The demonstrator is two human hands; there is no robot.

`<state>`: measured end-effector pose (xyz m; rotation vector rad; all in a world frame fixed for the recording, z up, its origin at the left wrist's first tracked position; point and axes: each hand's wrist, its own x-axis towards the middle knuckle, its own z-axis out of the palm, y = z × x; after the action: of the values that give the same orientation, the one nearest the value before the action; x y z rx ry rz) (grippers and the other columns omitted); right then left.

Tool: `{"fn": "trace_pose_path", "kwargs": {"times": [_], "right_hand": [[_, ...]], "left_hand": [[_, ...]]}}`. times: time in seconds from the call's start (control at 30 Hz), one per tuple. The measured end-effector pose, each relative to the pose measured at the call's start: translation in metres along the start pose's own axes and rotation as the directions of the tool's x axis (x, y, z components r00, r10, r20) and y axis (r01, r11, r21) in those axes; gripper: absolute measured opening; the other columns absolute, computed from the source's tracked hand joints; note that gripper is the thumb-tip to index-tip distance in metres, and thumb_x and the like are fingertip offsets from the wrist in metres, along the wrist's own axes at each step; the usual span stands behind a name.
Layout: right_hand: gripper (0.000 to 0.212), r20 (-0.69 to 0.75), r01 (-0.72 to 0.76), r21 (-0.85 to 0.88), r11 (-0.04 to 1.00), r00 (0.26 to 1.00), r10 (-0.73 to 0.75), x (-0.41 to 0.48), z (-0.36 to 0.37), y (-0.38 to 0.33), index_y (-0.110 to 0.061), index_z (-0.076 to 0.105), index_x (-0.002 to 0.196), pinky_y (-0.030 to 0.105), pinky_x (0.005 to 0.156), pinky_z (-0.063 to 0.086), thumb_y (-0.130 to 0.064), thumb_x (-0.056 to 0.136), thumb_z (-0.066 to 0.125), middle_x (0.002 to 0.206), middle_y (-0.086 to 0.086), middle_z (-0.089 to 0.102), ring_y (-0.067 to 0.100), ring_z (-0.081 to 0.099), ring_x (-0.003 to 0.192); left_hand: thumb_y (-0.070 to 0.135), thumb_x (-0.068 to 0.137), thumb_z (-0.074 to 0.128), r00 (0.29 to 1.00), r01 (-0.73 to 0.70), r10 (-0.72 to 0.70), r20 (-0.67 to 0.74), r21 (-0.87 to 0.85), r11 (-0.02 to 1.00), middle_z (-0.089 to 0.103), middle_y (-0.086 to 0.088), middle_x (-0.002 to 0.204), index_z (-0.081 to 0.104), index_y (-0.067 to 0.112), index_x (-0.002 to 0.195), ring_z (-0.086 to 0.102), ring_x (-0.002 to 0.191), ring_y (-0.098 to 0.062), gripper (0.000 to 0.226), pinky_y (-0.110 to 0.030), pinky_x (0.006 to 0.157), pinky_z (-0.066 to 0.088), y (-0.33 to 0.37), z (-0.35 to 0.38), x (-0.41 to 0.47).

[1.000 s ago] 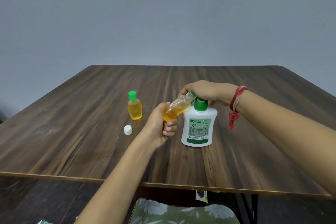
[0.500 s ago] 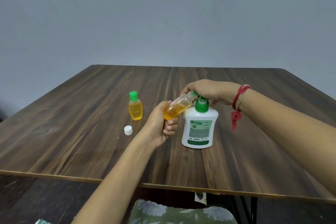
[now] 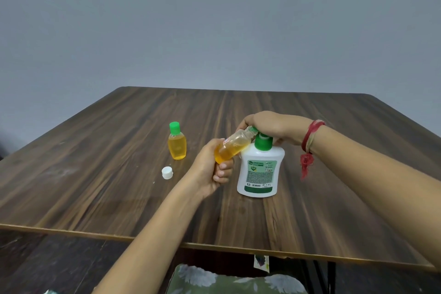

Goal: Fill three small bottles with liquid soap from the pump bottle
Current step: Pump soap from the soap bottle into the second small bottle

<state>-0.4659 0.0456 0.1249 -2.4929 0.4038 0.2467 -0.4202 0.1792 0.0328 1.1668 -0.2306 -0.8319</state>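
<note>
**Small bottle held tilted to the pump spout**

Head view: A white pump bottle point(image 3: 260, 174) is seen standing upright on a dark wooden counter point(image 3: 95, 174), right of centre. The right hand point(image 3: 269, 126) is laid over its green pump head, fingers curled down around it, with the wrist reaching in from the right and wrapped in a red thread point(image 3: 310, 138). A small clear bottle point(image 3: 232, 148), roughly half full of amber soap, is gripped around its base by the left hand point(image 3: 212, 169), just left of the pump bottle. Its long axis is tilted up and to the right, so the open mouth is brought against the spout under the right hand's fingers; the exact contact is hidden. Filling is judged to depend on that mouth being kept in line with the spout. Further left, a second small bottle point(image 3: 177, 143) is set upright, full and capped in green. A loose white cap point(image 3: 167, 172) is seen lying near it. No third small bottle is visible.
</note>
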Motion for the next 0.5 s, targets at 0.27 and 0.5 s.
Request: {"fn": "trace_pose_path", "kwargs": {"times": [0.27, 0.5], "right_hand": [[0.036, 0.013, -0.012, 0.002, 1.0, 1.0, 0.012, 0.0, -0.0001, -0.0004, -0.019, 0.066, 0.104, 0.044, 0.087, 0.043, -0.013, 0.093, 0.032, 0.09, 0.005, 0.062, 0.023, 0.052, 0.082], [0.033, 0.01, -0.001, 0.032, 0.999, 1.0, 0.0, 0.0022, -0.0012, 0.0003, -0.025, 0.064, 0.091, 0.042, 0.083, 0.041, -0.014, 0.093, 0.033, 0.088, 0.003, 0.062, 0.023, 0.051, 0.083]], "left_hand": [[0.033, 0.096, 0.031, 1.0, -0.004, 0.004, -0.006, -0.004, 1.0, 0.03, 0.004, 0.038, 0.042, 0.014, 0.067, 0.026, 0.028, -0.004, 0.036, -0.012, 0.027, 0.015, -0.0005, 0.0, -0.0013], [0.032, 0.094, 0.031, 1.0, -0.003, 0.003, -0.005, -0.005, 1.0, 0.03, 0.004, 0.038, 0.041, 0.015, 0.066, 0.025, 0.028, -0.005, 0.034, -0.012, 0.027, 0.016, 0.0013, 0.0009, 0.0008]]}}
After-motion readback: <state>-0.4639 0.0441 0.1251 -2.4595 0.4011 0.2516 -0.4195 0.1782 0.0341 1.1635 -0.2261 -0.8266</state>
